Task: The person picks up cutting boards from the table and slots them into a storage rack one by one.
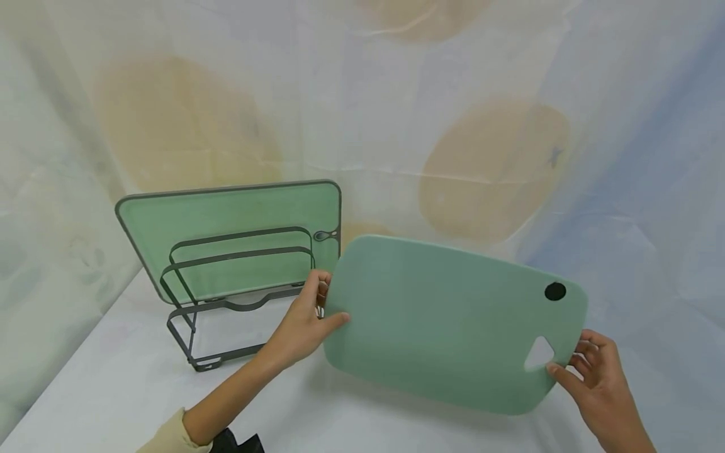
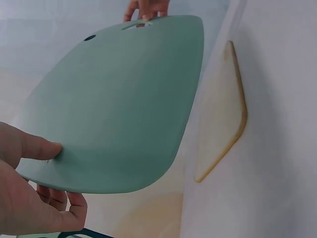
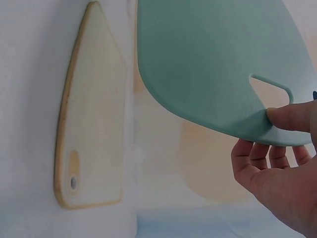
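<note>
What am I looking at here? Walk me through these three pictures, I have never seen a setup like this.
There is no machine: a person works with two bare hands and wears three cameras. The wide picture comes from the head, looking down and forward. The other two come from the wrists, each looking along its own hand.

The left hand and the right hand hold a plain green cutting board by its two short ends, thumbs on top and fingers underneath, lifted above the white table. The board has a dark round spot and a cut-out grip hole near the right hand.

On the table stands a dark wire rack, with a second green board, dark-rimmed, standing in it. The wrist views also show a pale wooden board against the white cloth.
</note>
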